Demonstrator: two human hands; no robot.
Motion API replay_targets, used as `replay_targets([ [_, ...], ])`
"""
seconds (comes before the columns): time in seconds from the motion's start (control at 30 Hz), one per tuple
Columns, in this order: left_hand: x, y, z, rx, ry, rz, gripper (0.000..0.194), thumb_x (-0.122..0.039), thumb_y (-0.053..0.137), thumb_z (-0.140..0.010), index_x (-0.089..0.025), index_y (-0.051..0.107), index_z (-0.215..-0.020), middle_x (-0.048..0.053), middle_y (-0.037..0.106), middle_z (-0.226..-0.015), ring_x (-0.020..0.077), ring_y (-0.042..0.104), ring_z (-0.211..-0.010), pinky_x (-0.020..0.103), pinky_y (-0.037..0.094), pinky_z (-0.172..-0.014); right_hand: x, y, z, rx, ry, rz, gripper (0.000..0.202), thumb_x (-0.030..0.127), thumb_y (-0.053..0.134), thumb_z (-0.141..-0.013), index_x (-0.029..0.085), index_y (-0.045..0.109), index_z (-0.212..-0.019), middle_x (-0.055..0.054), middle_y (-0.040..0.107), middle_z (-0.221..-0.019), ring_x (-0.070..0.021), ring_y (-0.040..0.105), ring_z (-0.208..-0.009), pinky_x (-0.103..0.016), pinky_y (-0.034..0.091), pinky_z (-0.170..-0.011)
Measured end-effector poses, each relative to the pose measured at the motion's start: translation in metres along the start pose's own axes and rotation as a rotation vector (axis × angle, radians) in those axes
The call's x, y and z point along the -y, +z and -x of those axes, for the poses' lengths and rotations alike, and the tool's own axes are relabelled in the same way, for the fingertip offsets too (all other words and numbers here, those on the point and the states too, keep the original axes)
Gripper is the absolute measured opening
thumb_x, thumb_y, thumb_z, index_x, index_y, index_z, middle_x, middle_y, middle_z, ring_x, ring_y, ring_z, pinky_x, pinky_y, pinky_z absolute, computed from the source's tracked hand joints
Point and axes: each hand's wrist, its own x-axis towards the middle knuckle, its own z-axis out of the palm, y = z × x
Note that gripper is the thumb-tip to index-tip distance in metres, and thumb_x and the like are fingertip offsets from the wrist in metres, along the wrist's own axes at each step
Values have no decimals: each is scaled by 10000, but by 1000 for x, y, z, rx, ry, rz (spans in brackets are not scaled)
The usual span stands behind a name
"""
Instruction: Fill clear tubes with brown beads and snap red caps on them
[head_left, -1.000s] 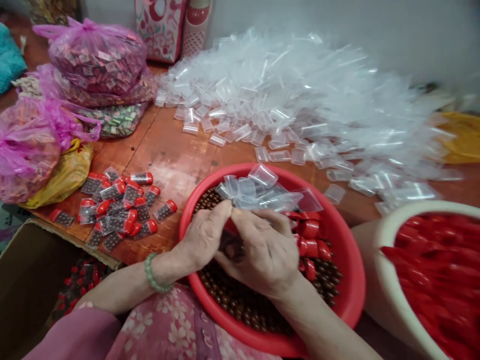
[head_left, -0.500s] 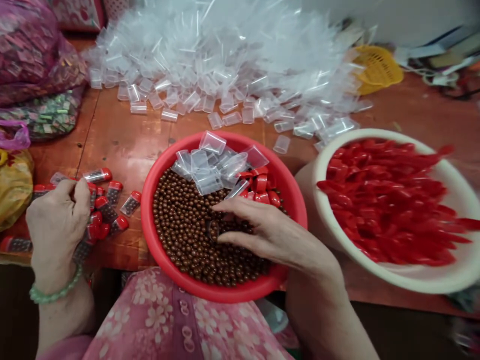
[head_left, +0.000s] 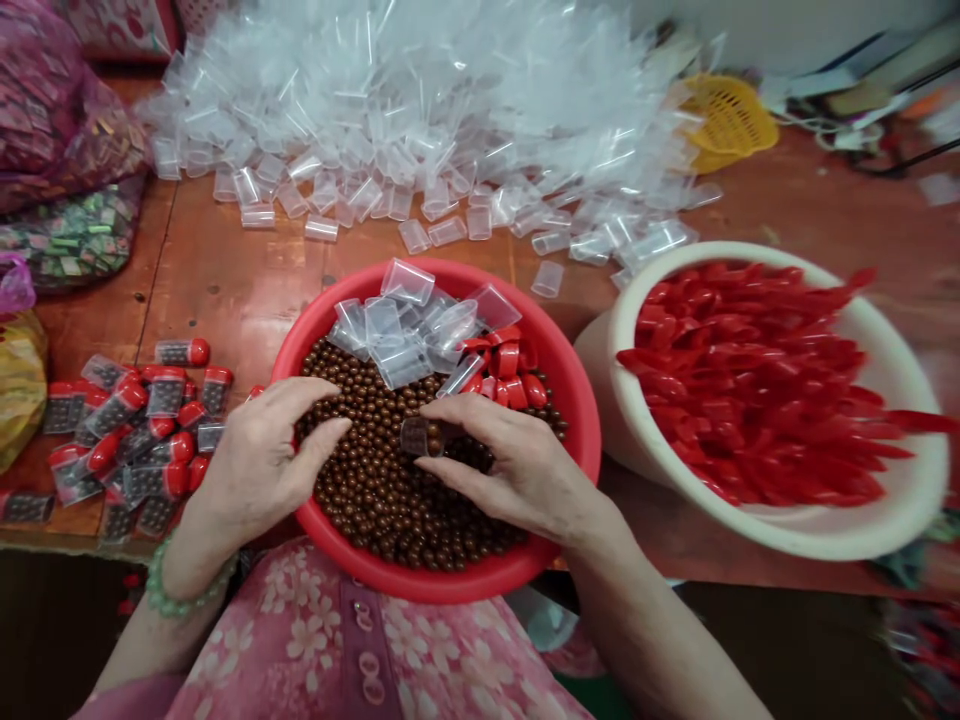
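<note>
My right hand (head_left: 510,460) pinches a small clear plastic container (head_left: 414,437) with brown balls in it, just over the red basin (head_left: 589,430). Brown balls (head_left: 367,480) fill much of that basin. At its far side lie clear empty containers (head_left: 405,340) and red caps (head_left: 514,375). My left hand (head_left: 274,455), a green bead bracelet on its wrist, reaches over the basin's left rim with thumb and fingers apart and nothing between them. Left of it lies a heap of filled containers with red caps (head_left: 142,430).
A large pile of clear containers (head_left: 420,120) spreads across the back of the table (head_left: 225,260). On the right stands a cream tub (head_left: 926,480) of red plastic pieces (head_left: 757,390). Behind it is a yellow basket (head_left: 731,115). Filled bags (head_left: 60,100) stand at left.
My left hand has moved right, from the capped heap to the basin's left rim, and its fingers have spread. My right hand's small container now shows clearly above the balls.
</note>
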Motion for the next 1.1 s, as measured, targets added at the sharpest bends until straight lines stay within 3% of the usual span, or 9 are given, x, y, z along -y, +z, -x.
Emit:
replay_targets([
  [0.13,-5,15,-9,187,75,105,421,-268,594,-879,-158,527,-1280,108,623,-1275,236,589,-1171,377,456,-1037,3,0,-5,1,-20,-3,308,259,624,-883,187,571,-1178,-96,710,-1068,-207,692,-981,-330,570,-868],
  [0.37,4,35,-11,334,96,215,596,-164,594,-833,-180,401,-1396,121,520,-1416,243,499,-1306,426,385,-1126,9,3,-9,39,-19,-36,430,260,630,-877,176,494,-1276,-123,681,-1193,-221,664,-1095,-357,551,-938],
  [0.57,8,36,-13,489,-23,345,669,-144,608,-813,-181,375,-1439,120,532,-1421,249,515,-1296,436,386,-1119,21,6,-13,125,-50,-73,336,263,613,-888,147,516,-1188,-132,697,-1109,-228,679,-1011,-359,564,-857],
  [0.77,9,33,-15,559,-25,345,726,-165,669,-779,-165,386,-1447,117,494,-1464,252,467,-1339,418,328,-1152,25,8,-9,158,-31,-114,277,286,595,-904,136,542,-1130,-127,707,-1041,-220,687,-941,-340,562,-805],
  [0.87,8,32,-17,543,-43,367,637,-177,676,-781,-181,474,-1385,100,568,-1392,245,540,-1253,394,383,-1096,22,5,-6,148,-1,-197,375,292,634,-884,164,511,-1215,-108,694,-1132,-191,676,-1013,-303,548,-860],
  [0.97,6,32,-19,506,-21,348,396,-187,635,-822,-188,612,-1218,67,676,-1208,223,614,-1107,357,437,-999,14,-7,-2,55,60,-228,487,326,688,-849,193,492,-1274,-76,701,-1117,-173,682,-996,-280,544,-864],
  [1.1,4,31,-21,464,-5,354,184,-190,614,-840,-161,657,-1017,35,694,-967,171,633,-892,288,464,-827,-3,-29,4,-40,226,-19,231,264,612,-899,194,591,-1118,-62,702,-1014,-178,677,-911,-303,541,-835],
])
